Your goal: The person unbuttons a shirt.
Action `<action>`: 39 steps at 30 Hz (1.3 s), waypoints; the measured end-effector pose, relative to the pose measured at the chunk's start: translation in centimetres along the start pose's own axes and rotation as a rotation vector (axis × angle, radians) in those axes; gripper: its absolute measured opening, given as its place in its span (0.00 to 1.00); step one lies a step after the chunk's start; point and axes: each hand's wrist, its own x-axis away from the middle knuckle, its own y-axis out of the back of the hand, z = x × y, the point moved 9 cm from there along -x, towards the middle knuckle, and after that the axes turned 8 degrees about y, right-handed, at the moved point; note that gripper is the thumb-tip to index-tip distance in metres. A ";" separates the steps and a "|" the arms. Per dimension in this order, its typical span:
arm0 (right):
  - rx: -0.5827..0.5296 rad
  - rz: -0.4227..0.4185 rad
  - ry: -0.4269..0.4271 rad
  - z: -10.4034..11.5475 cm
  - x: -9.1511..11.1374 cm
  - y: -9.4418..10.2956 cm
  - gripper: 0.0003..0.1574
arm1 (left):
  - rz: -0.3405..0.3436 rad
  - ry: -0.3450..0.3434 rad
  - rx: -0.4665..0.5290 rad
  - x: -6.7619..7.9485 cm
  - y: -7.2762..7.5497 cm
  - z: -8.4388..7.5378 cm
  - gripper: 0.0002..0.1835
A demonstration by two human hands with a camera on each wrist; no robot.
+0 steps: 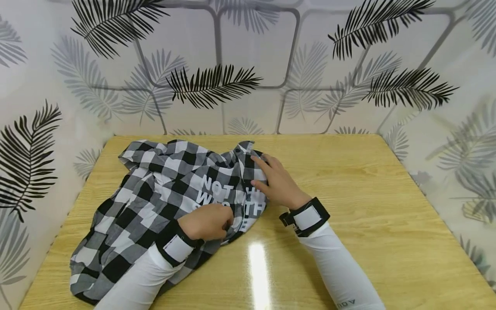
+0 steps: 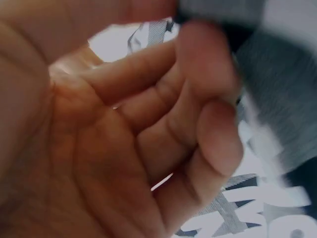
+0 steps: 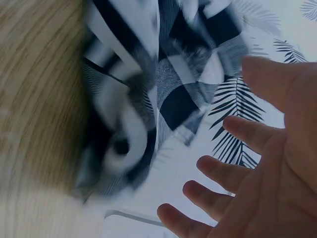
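A black, white and grey checked shirt (image 1: 143, 198) lies crumpled and partly folded over on the table, with white lettering on it. My left hand (image 1: 209, 220) is over the lower part of the lettering, fingers curled. In the left wrist view, its thumb and index fingertip meet at a fold of the checked cloth (image 2: 223, 10), pinching it. At the shirt's right edge, my right hand (image 1: 280, 183) has its fingers spread and relaxed. The right wrist view shows those fingers (image 3: 208, 173) apart from the cloth (image 3: 183, 94), holding nothing.
The wooden table (image 1: 348, 193) extends to the right of the shirt, with a bright reflection near its front. Behind and at both sides hangs a white covering (image 1: 255, 47) with a leaf print. Each wrist wears a black strap over a white sleeve (image 1: 341, 267).
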 end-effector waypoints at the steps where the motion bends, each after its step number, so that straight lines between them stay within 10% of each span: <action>1: -0.002 0.014 -0.006 -0.2 0.0 -0.1 0.43 | 0.035 -0.025 0.033 0.2 -0.2 -0.9 0.05; 5: -0.058 0.082 0.002 -0.2 0.1 -0.7 0.45 | 0.004 -0.074 0.120 0.6 1.7 -2.8 0.17; 12: -0.229 0.065 0.126 2.6 -0.2 0.3 0.39 | -0.432 0.081 0.167 -0.5 9.6 0.7 0.28; 18: -0.295 0.125 0.244 5.5 0.0 1.5 0.27 | -0.523 0.116 0.172 -2.6 10.2 2.6 0.23; 25: -0.434 -0.240 0.074 3.4 0.2 5.2 0.23 | -0.856 -0.233 0.075 0.3 9.6 -1.8 0.05; 29: -0.504 -0.078 0.019 3.2 0.3 3.6 0.32 | -1.012 -0.384 -0.091 2.6 8.6 -4.6 0.04; 32: -0.625 0.049 0.031 3.6 0.4 2.6 0.28 | -0.957 -0.398 -0.010 3.0 8.2 -5.2 0.02; 36: -0.820 0.022 0.042 3.4 0.5 3.3 0.20 | -0.559 -0.362 0.558 1.9 7.8 -3.9 0.19; 39: -0.858 -0.022 0.052 3.2 0.5 4.1 0.16 | -0.433 -0.271 0.880 1.6 8.9 -1.7 0.23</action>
